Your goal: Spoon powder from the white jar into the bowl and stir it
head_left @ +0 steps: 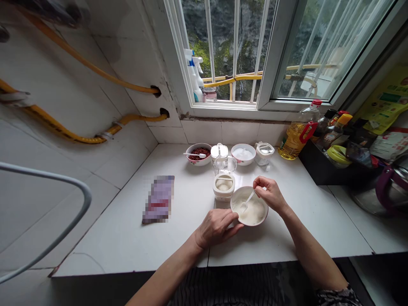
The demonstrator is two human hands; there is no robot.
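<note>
On the white tiled counter (111, 242), near its front edge, we have a round bowl (259, 223), and inside it lies a pale, off-white powder (255, 213) with an uneven surface, a little heaped in places. The bowl is pale also, with a thin rim of faint pinkish tone. Our left hand (218, 227) holds it at the near left edge: the fingers are close together at the rim, and the thumb lies along the outer side, so they are clamped on the bowl. With our right hand (270, 194) we hold a small white spoon (250, 197); thumb and forefinger are pinched together on the end of its handle, and the other fingers are curled. The spoon is tilted, and its head touches the powder. Just beside the bowl, at its upper left, stands a squarish seasoning jar (224, 196) with its transparent lid (230, 163) raised, showing pale contents. Farther back we see a bowl of dark red pieces (198, 163) with a white spoon laid across.
</note>
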